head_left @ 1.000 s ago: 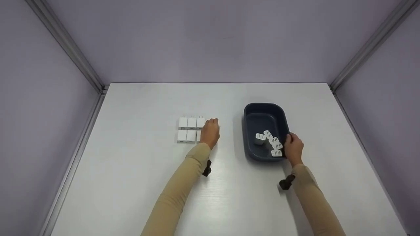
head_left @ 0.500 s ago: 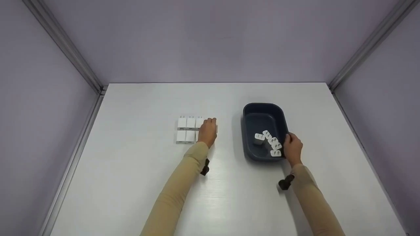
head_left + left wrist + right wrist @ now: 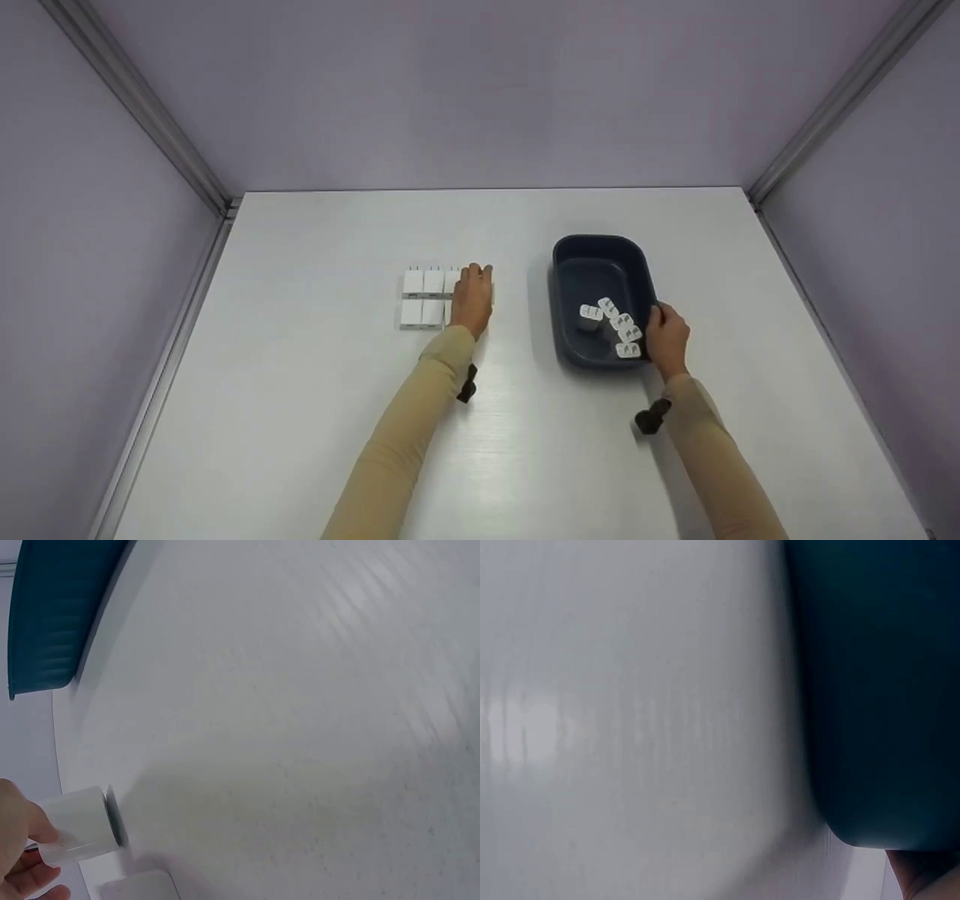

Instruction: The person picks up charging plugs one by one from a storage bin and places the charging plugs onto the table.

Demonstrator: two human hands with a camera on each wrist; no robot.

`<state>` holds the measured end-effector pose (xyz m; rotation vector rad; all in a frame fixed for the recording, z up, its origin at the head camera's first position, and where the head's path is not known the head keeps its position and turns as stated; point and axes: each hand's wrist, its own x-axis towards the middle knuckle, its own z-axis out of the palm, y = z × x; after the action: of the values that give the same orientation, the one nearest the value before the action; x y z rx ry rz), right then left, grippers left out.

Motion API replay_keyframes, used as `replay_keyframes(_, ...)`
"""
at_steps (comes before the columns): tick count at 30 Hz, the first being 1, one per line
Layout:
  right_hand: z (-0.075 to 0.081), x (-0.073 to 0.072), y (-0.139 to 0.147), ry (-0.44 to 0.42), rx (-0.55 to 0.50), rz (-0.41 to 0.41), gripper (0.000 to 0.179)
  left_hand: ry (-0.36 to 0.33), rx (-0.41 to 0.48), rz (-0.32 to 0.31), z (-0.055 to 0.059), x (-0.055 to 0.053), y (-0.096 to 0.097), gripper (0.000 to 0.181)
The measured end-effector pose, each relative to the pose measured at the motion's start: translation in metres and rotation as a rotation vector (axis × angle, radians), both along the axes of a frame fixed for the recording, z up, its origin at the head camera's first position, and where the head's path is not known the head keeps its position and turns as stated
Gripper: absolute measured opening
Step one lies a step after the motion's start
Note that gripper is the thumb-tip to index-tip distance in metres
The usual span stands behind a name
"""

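Observation:
My left hand [image 3: 472,300] pinches a white charger plug [image 3: 81,819] at the right end of the far row. In the left wrist view my thumb lies against its side and fingertips show on the other side. Other white chargers [image 3: 433,283] lie to its left in two tight rows, the far row's prongs pointing away from me. My left hand covers part of the near row [image 3: 412,310]. My right hand [image 3: 667,335] grips the right wall of a dark blue tub [image 3: 600,271]. Several chargers [image 3: 622,322] stand in its near half, prongs up.
The white table [image 3: 337,420] runs back to a pale wall [image 3: 480,90], with side walls left and right. Bare tabletop separates the charger rows from the tub. Black wrist cameras [image 3: 651,417] hang at both sleeves.
My left fingers have spread slightly and reach a little farther forward over the far row. The whole view has shifted slightly. My right hand keeps its grip on the tub.

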<state>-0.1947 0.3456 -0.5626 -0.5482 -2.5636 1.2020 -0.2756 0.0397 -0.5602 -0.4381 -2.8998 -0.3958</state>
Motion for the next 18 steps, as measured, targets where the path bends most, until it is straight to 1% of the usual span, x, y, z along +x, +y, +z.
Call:
replay_keyframes(3,-0.0008,-0.0004,0.0006,-0.007,0.017,0.003,0.038,0.043,0.012,-0.003,-0.002,0.0016,-0.0014,0.041)
replay_keyframes(8,-0.0013,-0.0004,0.0006,-0.023,0.033,-0.002,0.04,0.099,0.034,-0.001,-0.0062,0.0039,-0.0031,0.034)
replay_keyframes(11,-0.0012,-0.0003,0.0,-0.023,0.033,-0.007,0.04,0.109,0.049,-0.002,-0.0086,0.0042,-0.0032,0.035)
replay_keyframes(14,-0.0011,-0.0004,-0.0004,-0.011,0.034,-0.008,0.038,0.105,0.039,-0.002,-0.0097,0.0038,-0.0022,0.039)
replay_keyframes(18,-0.0015,-0.0011,-0.0007,0.001,0.019,-0.005,0.037,0.105,0.019,0.006,-0.0089,0.0035,0.0005,0.031)
